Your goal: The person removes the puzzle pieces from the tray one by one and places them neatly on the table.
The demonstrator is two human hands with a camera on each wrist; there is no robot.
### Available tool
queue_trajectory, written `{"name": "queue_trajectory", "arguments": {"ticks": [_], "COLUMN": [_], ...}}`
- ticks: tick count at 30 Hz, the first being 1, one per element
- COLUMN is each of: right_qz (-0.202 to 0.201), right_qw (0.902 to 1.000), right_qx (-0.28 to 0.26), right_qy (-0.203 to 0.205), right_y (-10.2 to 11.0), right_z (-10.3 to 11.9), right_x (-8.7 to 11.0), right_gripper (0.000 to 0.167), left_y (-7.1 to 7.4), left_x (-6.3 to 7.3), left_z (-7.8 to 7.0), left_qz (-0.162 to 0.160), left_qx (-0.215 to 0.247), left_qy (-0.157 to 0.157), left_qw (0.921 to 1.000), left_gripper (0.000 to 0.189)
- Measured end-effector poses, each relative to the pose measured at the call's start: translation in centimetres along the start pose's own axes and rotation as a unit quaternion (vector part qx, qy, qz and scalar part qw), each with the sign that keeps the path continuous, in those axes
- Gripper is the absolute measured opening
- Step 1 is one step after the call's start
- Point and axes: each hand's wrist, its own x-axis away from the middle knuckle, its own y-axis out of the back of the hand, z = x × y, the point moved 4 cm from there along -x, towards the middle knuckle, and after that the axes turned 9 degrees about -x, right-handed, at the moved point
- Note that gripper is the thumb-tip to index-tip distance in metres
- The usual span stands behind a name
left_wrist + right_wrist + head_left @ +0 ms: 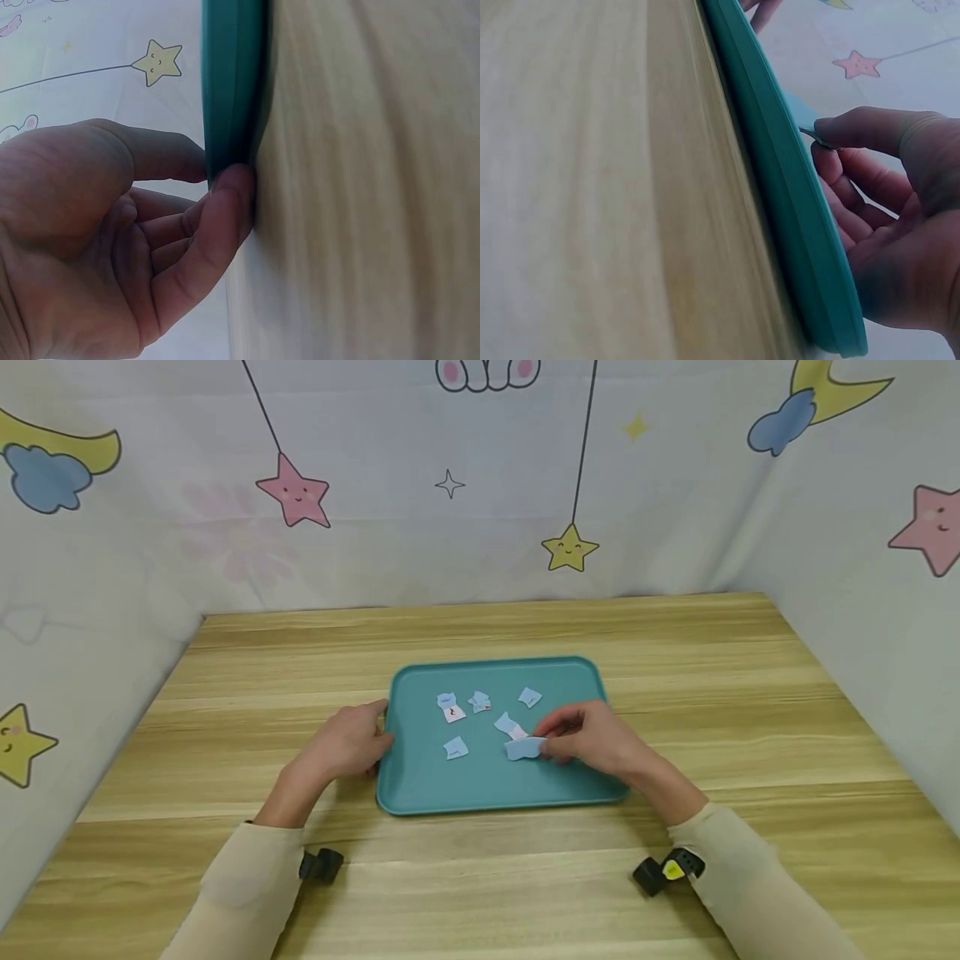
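A teal tray [442, 789] lies on the table with several small pale-blue paper pieces on it. At its left edge my left hand [348, 743] holds the rim, the thumb and fingers around it in the left wrist view. My right hand [588, 739] pinches a pale-blue paper piece [523, 748] between thumb and fingers over the tray's right half. Just beyond that piece lies a blue-and-pink paper piece [512, 727], which it partly overlaps in the head view. The right wrist view shows the held piece [801, 112] edge-on above the tray wall.
Other paper pieces lie on the tray: a two-part strip [451, 707], a small cluster [480, 702], a single piece [529, 697] at the back and another [455, 748] near the middle left. Behind the wooden table [480, 885] hangs a printed cloth [390, 527].
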Motion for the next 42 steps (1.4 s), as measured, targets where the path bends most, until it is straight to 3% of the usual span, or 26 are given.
{"name": "queue_trajectory", "arguments": {"ticks": [5, 14, 32, 42], "right_qz": [-0.004, -0.021, -0.053, -0.069], "right_qw": [0.9976, 0.9908, 0.9786, 0.9773], "right_qx": [-0.063, -0.117, -0.19, -0.195], "right_qy": [-0.029, -0.065, -0.059, -0.047], "right_y": [0.6, 0.9, 1.9, 2.3], "right_z": [-0.5, -0.9, -0.9, -0.7], "right_x": [-0.2, -0.4, -0.5, -0.5], "right_gripper": [0.027, 0.027, 0.041, 0.045], "left_y": [-0.1, 0.0, -0.1, -0.2], "left_x": [0.0, 0.0, -0.1, -0.2], "left_z": [0.1, 0.1, 0.0, 0.1], "left_qz": [0.002, 0.003, 0.007, 0.007], "left_qx": [0.006, 0.007, 0.002, 0.005], "left_qy": [0.001, -0.003, 0.0, -0.003], "left_qw": [1.0, 1.0, 1.0, 1.0], "left_gripper": [0.065, 0.065, 0.066, 0.065]}}
